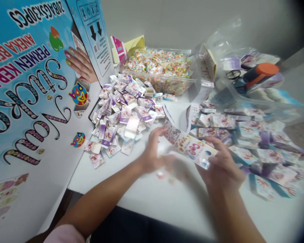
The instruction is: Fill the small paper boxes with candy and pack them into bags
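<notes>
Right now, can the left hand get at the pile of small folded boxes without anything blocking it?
Probably yes. The left hand hovers over bare white table just short of the pile of small boxes, with nothing between them. The right hand holds a flat card off to the side.

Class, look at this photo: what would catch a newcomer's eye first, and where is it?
At centre, the right hand holds a flat printed cardboard carton blank, with the blurred left hand touching it. Behind lies a heap of small folded purple-and-white boxes. A big blue printed cardboard box fills the left side.
</notes>
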Demonstrator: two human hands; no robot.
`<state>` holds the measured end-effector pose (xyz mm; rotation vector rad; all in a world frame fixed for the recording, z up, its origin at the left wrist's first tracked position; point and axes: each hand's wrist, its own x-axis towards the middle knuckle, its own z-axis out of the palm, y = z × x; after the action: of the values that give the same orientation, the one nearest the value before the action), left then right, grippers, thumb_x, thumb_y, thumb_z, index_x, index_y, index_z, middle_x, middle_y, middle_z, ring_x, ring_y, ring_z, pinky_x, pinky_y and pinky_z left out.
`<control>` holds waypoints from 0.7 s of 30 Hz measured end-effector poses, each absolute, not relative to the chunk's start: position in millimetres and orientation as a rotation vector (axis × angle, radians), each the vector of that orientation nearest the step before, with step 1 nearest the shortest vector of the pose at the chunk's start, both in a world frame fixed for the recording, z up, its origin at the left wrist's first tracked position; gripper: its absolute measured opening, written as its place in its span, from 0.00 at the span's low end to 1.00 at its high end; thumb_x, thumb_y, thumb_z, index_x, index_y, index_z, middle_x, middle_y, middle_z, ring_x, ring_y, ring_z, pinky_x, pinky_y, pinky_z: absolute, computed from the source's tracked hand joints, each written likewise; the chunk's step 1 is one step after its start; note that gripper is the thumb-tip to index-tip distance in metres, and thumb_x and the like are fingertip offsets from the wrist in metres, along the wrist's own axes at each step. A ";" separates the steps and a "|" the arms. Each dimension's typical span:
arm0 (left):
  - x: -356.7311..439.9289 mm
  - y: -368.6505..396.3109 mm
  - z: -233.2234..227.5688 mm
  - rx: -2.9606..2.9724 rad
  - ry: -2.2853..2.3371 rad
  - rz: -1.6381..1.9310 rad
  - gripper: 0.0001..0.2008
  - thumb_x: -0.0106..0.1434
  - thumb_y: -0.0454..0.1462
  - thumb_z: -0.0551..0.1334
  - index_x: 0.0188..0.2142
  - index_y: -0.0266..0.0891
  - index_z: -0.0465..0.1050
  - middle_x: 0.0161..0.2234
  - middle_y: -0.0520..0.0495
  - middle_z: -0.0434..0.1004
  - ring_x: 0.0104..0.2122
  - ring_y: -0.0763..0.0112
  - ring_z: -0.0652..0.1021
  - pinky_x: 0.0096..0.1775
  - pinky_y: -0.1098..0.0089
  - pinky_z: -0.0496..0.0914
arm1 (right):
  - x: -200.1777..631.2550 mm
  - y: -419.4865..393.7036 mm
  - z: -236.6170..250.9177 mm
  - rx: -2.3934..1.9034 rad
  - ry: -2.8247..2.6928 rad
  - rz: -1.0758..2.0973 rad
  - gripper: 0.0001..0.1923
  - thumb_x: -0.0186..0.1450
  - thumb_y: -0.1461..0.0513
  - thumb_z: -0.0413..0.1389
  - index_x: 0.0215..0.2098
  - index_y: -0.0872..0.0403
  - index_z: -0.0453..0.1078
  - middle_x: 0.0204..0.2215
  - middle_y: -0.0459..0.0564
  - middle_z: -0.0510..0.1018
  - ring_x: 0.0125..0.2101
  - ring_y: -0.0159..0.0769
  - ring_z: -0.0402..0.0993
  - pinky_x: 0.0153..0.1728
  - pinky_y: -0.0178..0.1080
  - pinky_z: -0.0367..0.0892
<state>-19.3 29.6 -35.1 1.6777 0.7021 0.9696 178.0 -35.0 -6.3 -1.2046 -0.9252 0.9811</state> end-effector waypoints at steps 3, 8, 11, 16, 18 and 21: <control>-21.6 32.5 -31.9 1.652 0.654 0.919 0.36 0.60 0.57 0.61 0.62 0.46 0.59 0.69 0.39 0.47 0.66 0.48 0.54 0.64 0.47 0.51 | 183.0 -33.5 -5.4 -1.158 -0.852 1.193 0.17 0.56 0.57 0.52 0.44 0.49 0.66 0.27 0.50 0.74 0.23 0.43 0.75 0.24 0.44 0.69; -22.5 28.3 -18.1 1.568 0.703 0.833 0.25 0.63 0.56 0.59 0.48 0.41 0.72 0.56 0.38 0.71 0.58 0.51 0.68 0.59 0.51 0.61 | 186.1 -28.7 -10.7 -1.154 -0.979 1.266 0.08 0.58 0.55 0.49 0.32 0.49 0.61 0.21 0.47 0.70 0.20 0.42 0.72 0.22 0.44 0.66; -22.1 23.8 -14.1 1.369 0.645 0.595 0.23 0.60 0.54 0.64 0.42 0.36 0.74 0.36 0.42 0.77 0.38 0.59 0.77 0.40 0.62 0.71 | 187.7 -23.9 -15.1 -1.149 -0.974 1.176 0.09 0.60 0.54 0.49 0.32 0.49 0.63 0.22 0.48 0.70 0.21 0.41 0.72 0.24 0.44 0.66; -22.3 24.7 -17.0 1.156 0.536 0.604 0.19 0.59 0.48 0.68 0.40 0.34 0.75 0.33 0.44 0.77 0.32 0.68 0.77 0.36 0.69 0.70 | 176.3 -16.2 -22.1 -1.287 -0.977 0.980 0.08 0.61 0.58 0.57 0.38 0.50 0.72 0.30 0.49 0.78 0.28 0.40 0.76 0.29 0.42 0.70; -22.5 26.8 -18.7 1.103 0.539 0.649 0.20 0.58 0.47 0.69 0.42 0.34 0.74 0.35 0.45 0.77 0.33 0.68 0.77 0.37 0.69 0.71 | 167.9 -16.6 -22.0 -1.360 -1.191 0.683 0.07 0.61 0.60 0.58 0.38 0.50 0.75 0.41 0.52 0.80 0.41 0.44 0.78 0.41 0.48 0.72; -21.9 29.2 -21.2 1.061 0.569 0.654 0.20 0.57 0.48 0.70 0.42 0.35 0.75 0.34 0.45 0.78 0.31 0.69 0.77 0.35 0.69 0.71 | 159.3 -21.3 -17.8 -1.311 -1.544 0.290 0.13 0.62 0.64 0.56 0.43 0.48 0.78 0.55 0.54 0.75 0.55 0.48 0.72 0.55 0.56 0.66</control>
<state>-21.9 29.2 -21.2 1.0612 0.5689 0.6538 159.3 -21.3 -17.8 -1.3105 -1.5436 0.2901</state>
